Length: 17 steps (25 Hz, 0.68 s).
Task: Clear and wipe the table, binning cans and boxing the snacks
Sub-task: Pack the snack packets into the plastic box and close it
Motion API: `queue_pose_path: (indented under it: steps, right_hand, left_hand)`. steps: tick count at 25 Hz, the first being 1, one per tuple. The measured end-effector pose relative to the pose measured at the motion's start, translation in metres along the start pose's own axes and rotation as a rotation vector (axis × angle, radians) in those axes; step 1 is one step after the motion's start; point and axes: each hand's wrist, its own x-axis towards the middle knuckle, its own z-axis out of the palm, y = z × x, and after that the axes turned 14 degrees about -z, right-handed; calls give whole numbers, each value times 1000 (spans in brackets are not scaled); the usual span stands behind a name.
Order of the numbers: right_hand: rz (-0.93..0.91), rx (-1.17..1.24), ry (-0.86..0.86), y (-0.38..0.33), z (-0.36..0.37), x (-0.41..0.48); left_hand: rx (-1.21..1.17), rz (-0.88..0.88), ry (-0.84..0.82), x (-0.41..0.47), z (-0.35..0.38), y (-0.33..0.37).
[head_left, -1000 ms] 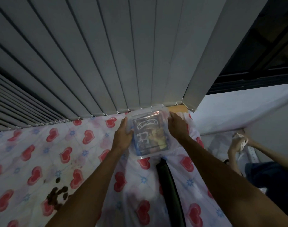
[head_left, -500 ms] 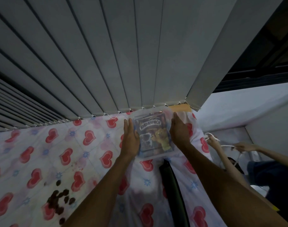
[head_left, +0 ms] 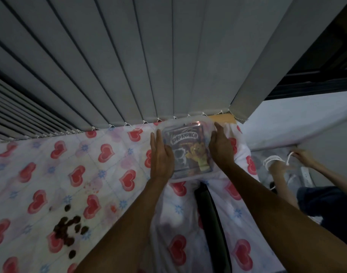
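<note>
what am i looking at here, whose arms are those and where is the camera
No machine here: a person wears one camera on the head, looking down at their own arms. The left hand and right hand press flat, fingers straight, against the sides of a clear box holding a Koko Krunch pack. It sits at the far edge of a heart-print cloth, by grey blinds. Brown snack pieces lie spilled on the cloth. At right, another person's hands handle a white cord.
</note>
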Motion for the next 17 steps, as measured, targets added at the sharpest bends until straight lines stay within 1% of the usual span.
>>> queue_pose_path:
  steps: [1,3,5,8,14,17]
  right_hand:
    - [-61,8,28,5,1,0]
    - [-88,-17,50,10,-5,0]
    - [-66,-34,19,18,-9,4]
    - [-43,-18,29,20,-15,8]
    - [-115,-79,102,32,-9,16]
    - [-98,-85,109,30,-9,24]
  left_hand:
    - [-16,-2,-21,-1,-3,1]
    - [-1,-45,-51,7,-5,6]
    - [14,-56,-93,13,-2,12]
    - [-6,-15,-117,20,7,24]
    - [0,-7,-55,30,22,29]
    - [9,9,-34,40,24,30]
